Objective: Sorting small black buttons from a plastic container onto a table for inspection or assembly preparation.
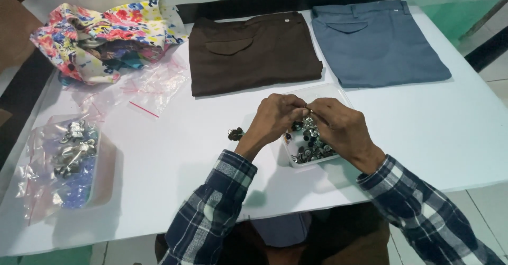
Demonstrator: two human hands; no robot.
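Head view: two hands [307,118], perhaps one button [306,110].

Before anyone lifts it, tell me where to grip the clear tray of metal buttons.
Grip the clear tray by its near-left rim, coming from the left hand side. That corner shows bare; the right hand covers the other side, and the tray sits flat, so keep it level.

tray [290,160]: small clear plastic, shallow, flat on white tabletop, in front of the brown folded trousers | buttons [312,149]: silvery and dark metal, round, heaped loose inside tray, mostly at its near end | one small piece [307,111]: pinched above tray, too small to tell its kind
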